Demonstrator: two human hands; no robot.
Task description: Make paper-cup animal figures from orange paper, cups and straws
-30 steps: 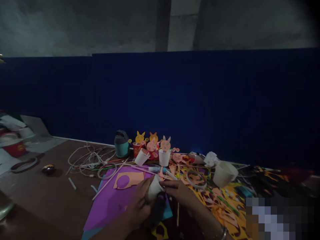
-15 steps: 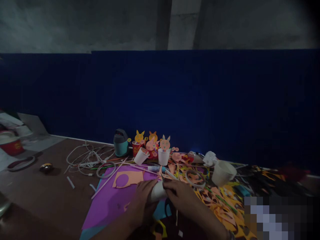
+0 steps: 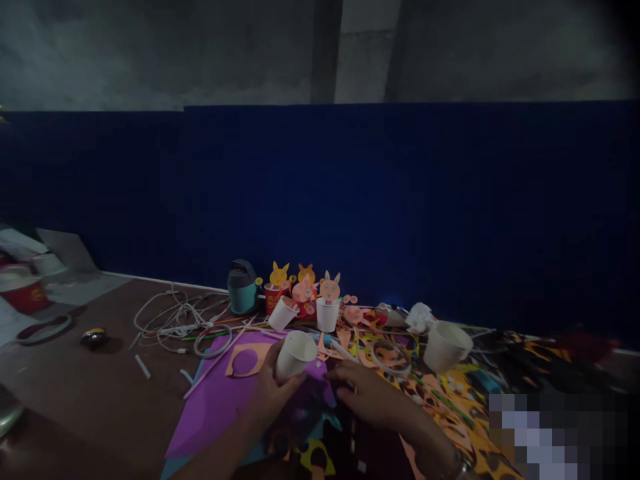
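My left hand (image 3: 277, 383) is wrapped round a white paper cup (image 3: 296, 355), its mouth tilted up toward me. To the right of the cup, my right hand (image 3: 367, 393) hovers with thumb and fingers apart, holding nothing that I can see. Under the hands lies a purple sheet (image 3: 207, 413), and on it an orange sheet (image 3: 267, 351) with a round hole. Several paper cups with animal-face cutouts stand behind, among them a white cup (image 3: 327, 317) with a pink face. The area below the hands is dark and blurred.
A larger white cup (image 3: 447, 347) stands on the right behind many orange and yellow paper scraps (image 3: 445, 407). White cables (image 3: 175, 320), a teal lidded device (image 3: 243, 290), a computer mouse (image 3: 93, 337) and a tape roll (image 3: 391, 358) lie about. A blue partition (image 3: 320, 193) rises behind.
My left hand has turned the cup from lying sideways to mouth up and moved it left and away. My right hand has come off the cup; the black-handled scissors beside it no longer show clearly.
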